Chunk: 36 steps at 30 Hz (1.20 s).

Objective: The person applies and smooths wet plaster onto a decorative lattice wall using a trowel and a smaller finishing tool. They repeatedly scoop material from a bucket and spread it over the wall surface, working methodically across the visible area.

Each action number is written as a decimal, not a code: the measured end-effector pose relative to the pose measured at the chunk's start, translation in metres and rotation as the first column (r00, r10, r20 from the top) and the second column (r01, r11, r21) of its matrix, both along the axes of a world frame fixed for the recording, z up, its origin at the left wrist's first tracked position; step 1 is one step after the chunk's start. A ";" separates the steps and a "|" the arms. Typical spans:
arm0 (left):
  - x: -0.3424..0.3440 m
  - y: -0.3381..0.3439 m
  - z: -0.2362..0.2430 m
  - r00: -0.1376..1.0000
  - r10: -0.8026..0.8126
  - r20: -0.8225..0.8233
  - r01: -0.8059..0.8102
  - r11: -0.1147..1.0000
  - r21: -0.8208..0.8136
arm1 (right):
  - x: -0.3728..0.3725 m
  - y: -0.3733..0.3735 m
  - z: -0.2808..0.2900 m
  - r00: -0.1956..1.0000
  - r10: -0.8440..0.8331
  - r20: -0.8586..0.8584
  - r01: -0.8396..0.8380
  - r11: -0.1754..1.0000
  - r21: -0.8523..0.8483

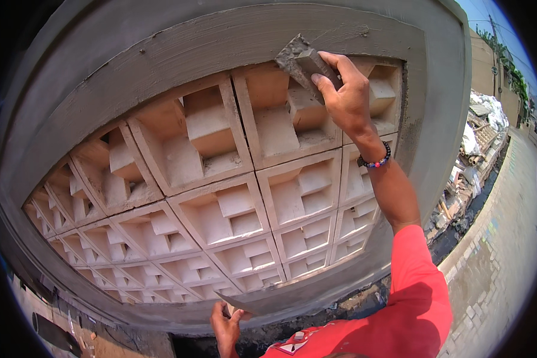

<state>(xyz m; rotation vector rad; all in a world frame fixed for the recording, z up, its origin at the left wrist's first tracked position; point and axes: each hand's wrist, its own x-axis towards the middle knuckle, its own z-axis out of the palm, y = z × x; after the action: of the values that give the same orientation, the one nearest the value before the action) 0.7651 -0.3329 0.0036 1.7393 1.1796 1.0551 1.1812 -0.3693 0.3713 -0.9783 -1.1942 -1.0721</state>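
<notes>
A grey plastered wall framing pale ventilation blocks fills the frame, the right hand at upper centre gripping a mortar-caked float against it, the left hand at bottom centre closed on a trowel

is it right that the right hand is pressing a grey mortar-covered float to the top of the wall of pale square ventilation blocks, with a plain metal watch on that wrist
Not quite. The head view shows a beaded bracelet of dark and coloured beads on that wrist, not a plain metal watch. The rest holds: the right hand presses a grey mortar-covered float to the top of the wall of pale square ventilation blocks.
</notes>
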 end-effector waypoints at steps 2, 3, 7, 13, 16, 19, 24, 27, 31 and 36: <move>0.002 -0.001 0.008 1.000 -0.014 0.002 0.014 1.000 -0.006 | -0.015 -0.005 -0.008 0.997 0.055 0.062 -0.053 0.998 -0.044; 0.003 -0.002 0.011 1.000 -0.018 0.009 0.018 1.000 -0.005 | -0.001 -0.010 -0.004 0.997 0.080 -0.017 -0.079 0.996 0.032; -0.001 -0.004 0.003 0.991 -0.031 0.128 0.038 0.998 -0.054 | 0.104 -0.062 0.041 0.971 -0.049 -0.232 0.131 0.927 0.352; -0.002 -0.007 0.001 1.000 -0.021 -0.015 0.021 0.999 -0.047 | 0.105 -0.045 0.048 0.950 -0.054 -0.307 0.123 0.969 0.212; 0.005 -0.007 0.006 0.998 -0.059 -0.006 0.059 0.998 -0.019 | 0.030 0.001 0.028 0.992 -0.113 -0.062 0.122 0.980 0.157; 0.011 -0.007 0.008 0.997 -0.080 -0.012 0.080 0.997 -0.015 | -0.027 0.015 0.002 0.990 0.019 0.137 -0.019 1.000 -0.004; 0.007 -0.020 0.014 0.997 -0.037 -0.074 0.041 0.998 0.049 | 0.023 -0.026 0.017 0.974 0.141 -0.177 -0.110 0.978 0.175; -0.002 -0.022 0.012 0.994 0.022 -0.106 -0.024 1.000 -0.012 | 0.112 -0.055 0.044 0.930 0.038 -0.364 0.085 0.945 0.316; -0.005 -0.022 0.004 0.998 0.006 -0.063 -0.007 1.000 -0.022 | 0.144 -0.070 0.061 0.922 -0.043 -0.385 0.132 0.970 0.206; -0.018 -0.032 0.007 0.998 0.055 -0.040 -0.058 0.996 -0.064 | 0.044 0.017 0.051 0.951 -0.137 -0.277 0.179 0.975 0.131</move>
<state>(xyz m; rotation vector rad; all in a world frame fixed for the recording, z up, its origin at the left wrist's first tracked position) 0.7470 -0.3646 0.0105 1.6917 1.2802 1.0095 1.2251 -0.3524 0.4226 -1.0723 -0.8115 -1.1015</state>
